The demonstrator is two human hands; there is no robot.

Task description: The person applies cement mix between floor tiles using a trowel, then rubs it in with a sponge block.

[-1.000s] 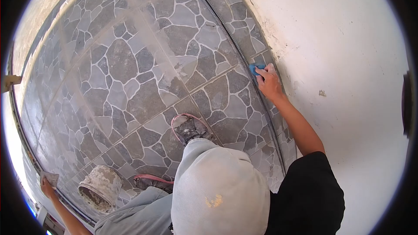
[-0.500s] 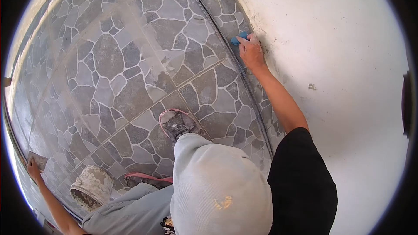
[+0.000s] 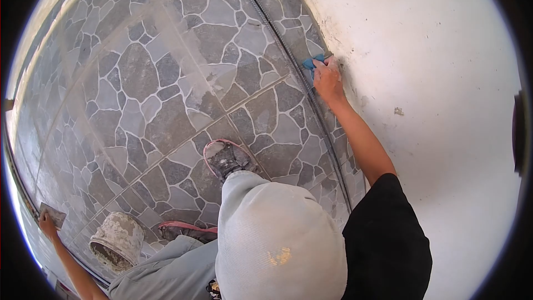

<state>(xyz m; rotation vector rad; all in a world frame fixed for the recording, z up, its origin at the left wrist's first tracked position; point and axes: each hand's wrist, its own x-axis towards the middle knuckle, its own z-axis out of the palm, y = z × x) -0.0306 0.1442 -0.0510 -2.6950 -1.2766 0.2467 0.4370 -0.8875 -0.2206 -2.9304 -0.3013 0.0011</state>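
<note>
At the upper right, my right hand (image 3: 328, 81) is closed on a crumpled blue cloth (image 3: 314, 62), low down where the tiled floor (image 3: 166, 105) meets the white wall (image 3: 438, 78). Part of the cloth is hidden under the fingers. Far off at the lower left, my left hand (image 3: 48, 225) grips a flat, greyish square plate (image 3: 53, 215), like a small scraper, held above the floor. How its fingers wrap the plate's edge is hard to make out.
A plaster-crusted bucket (image 3: 117, 240) stands tilted near my left leg. A dark ribbed strip (image 3: 302, 79) runs along the floor by the wall. My dusty shoe (image 3: 226, 159) rests on the tiles. A pale cap (image 3: 283, 233) covers the lower middle of the view.
My right hand, with the cloth, has moved slightly right and down along the wall's base. My left hand and its plate have shifted a little right and down.
</note>
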